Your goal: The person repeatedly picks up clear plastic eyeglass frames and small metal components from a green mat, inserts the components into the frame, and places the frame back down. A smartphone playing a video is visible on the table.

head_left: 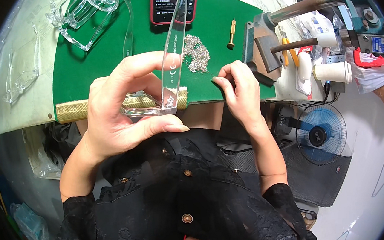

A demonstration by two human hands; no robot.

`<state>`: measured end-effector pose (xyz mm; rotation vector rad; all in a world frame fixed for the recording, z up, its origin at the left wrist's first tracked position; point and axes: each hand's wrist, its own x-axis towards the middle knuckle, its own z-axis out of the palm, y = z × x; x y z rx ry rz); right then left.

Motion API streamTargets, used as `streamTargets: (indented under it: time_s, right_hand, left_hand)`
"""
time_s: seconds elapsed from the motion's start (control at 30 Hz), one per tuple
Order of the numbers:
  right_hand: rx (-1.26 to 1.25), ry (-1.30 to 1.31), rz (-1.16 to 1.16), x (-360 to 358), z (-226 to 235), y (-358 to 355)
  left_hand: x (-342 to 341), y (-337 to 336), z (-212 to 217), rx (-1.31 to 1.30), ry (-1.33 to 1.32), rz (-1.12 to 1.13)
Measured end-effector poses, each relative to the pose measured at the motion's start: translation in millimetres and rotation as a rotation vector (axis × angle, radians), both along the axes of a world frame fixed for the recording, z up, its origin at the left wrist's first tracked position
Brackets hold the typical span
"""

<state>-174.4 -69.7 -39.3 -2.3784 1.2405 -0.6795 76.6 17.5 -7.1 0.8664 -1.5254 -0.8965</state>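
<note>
My left hand (119, 106) is closed around a clear plastic eyeglass frame (142, 110), thumb below and fingers above. One temple arm (172, 52) of it points away from me, up across the phone. Its hinge corner sits between my thumb and fingers. At the mat's front edge rests my right hand (241, 90), thumb and forefinger pinched together; anything between them is too small to make out. Just beyond those fingertips lies a pile of tiny silvery screws (196, 57) on the green mat (218, 6). A small brass screwdriver (232, 33) lies farther right.
Several clear eyeglass frames (83, 19) are heaped at the far left, with loose clear temples (23, 71) beside the mat. A phone (174, 3) lies at the back. To the right stand a metal hand press (264, 50), orange-handled pliers (293, 52) and a white cup (332, 73).
</note>
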Motion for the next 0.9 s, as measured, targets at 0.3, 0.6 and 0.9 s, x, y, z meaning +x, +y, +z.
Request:
streamTargets:
  time_s: [0.3, 0.6, 0.9]
  right_hand:
    - [0.125, -0.044, 0.122, -20, 4, -7]
    - [0.143, -0.120, 0.116, -24, 3, -3]
    - [0.099, -0.075, 0.101, -19, 1, -2]
  left_hand:
    - [2, 0, -3, -0.030, -0.004, -0.011]
    - [1, -3, 1, -0.029, -0.031, 0.004]
    - [0, -3, 1, -0.030, -0.034, -0.007]
